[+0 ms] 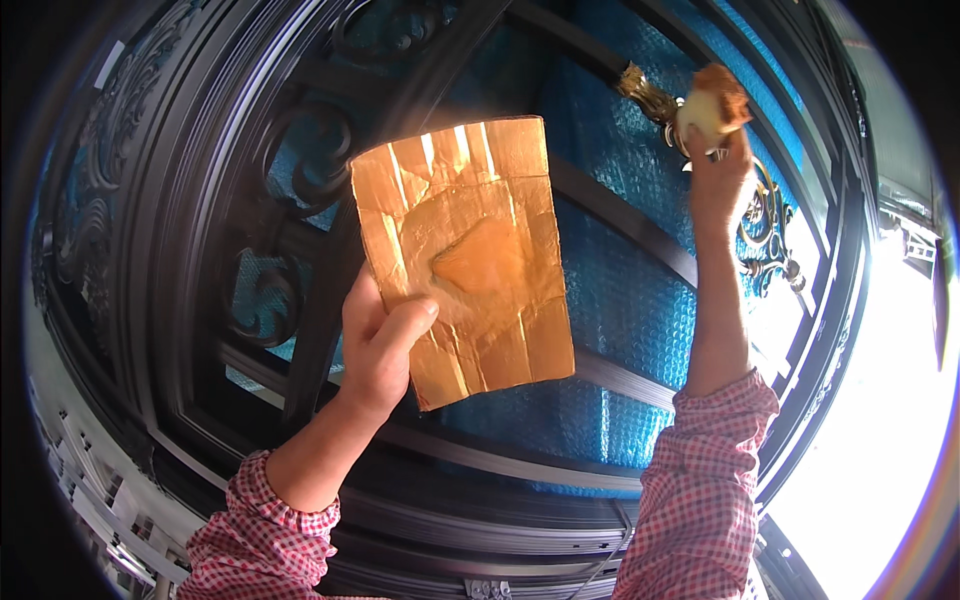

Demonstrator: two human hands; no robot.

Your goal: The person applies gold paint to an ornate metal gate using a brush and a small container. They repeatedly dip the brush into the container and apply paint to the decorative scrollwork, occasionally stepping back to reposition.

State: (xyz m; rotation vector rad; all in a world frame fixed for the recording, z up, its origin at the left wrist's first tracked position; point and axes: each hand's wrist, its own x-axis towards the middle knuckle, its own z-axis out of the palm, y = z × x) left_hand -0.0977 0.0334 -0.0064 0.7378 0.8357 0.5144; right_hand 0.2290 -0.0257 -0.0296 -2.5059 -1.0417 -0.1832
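Note:
My left hand (378,345) holds up a creased gold-coloured sheet (470,250), thumb on its front near the lower left corner. My right hand (718,175) is raised higher at the right and grips a small pale and orange pad (712,105). The pad presses against a gilded scroll ornament (655,100) on a black metal door frame (620,215). Both forearms wear red checked sleeves.
The ornate black door (300,200) has curled ironwork on the left and panels covered with blue bubble wrap (620,300). More gold scrollwork (770,240) runs down the right side. Bright daylight (880,400) fills the far right beyond the frame.

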